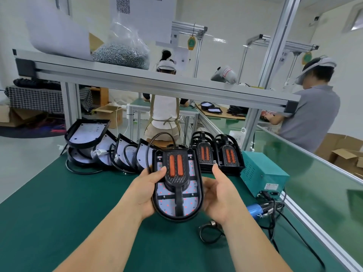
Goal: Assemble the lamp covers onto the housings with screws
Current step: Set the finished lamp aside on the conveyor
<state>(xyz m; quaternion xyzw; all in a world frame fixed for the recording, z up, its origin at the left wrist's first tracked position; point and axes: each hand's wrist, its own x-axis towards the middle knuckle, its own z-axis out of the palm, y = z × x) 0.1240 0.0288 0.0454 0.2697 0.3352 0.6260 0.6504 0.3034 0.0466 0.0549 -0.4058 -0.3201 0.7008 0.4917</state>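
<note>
Head view: the lamp housing (177, 205) is held above the green table (59, 193), long axis running near-to-far, rounded end toward the person, flat cabled end away. The cover (176, 169) sits on its far half, stem pointing back at the person. Left hand (149, 189) has its grip clamped on the housing's left rim, thumb on the cover; right hand (218, 195) is released, fingers loose just beside the right rim.
</note>
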